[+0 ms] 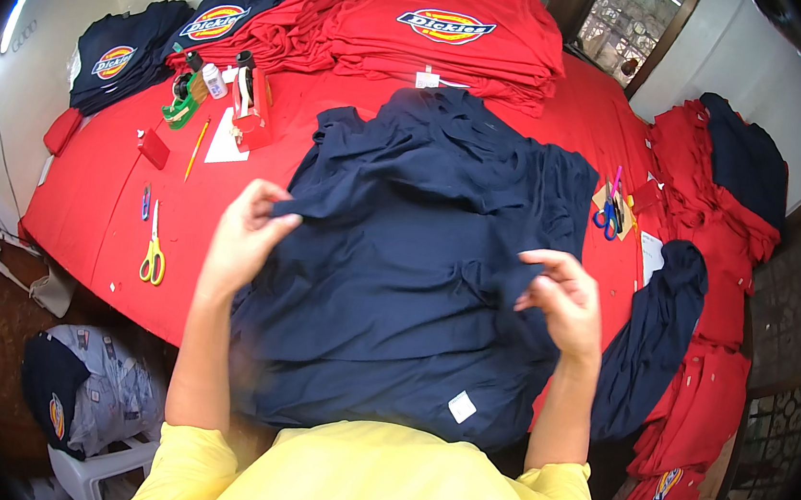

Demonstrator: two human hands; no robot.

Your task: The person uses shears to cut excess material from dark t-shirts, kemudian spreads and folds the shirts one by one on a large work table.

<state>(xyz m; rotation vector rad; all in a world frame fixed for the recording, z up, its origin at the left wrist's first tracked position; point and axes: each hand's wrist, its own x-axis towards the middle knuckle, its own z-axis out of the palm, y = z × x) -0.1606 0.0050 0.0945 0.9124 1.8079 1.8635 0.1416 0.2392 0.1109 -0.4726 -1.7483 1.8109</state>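
A navy T-shirt (410,251) lies spread in front of me on a pile of navy shirts, with folds across its middle and a small white label (462,407) near the bottom. My left hand (253,231) is closed, pinching the cloth between thumb and fingers at the left side. On the right side my right hand (564,300) curls with thumb and forefinger around a dark fold of the same shirt. Its fingertips are partly hidden by cloth. Between both hands the fabric is slightly lifted and rumpled.
Yellow-handled scissors (153,260), a pencil (198,149) and a red tape dispenser (252,110) lie left on the red-covered table (86,210). Blue scissors (607,217) are at right. Folded red shirts (445,37) are stacked behind; more garments (709,251) line the right. A white stool (99,472) stands lower left.
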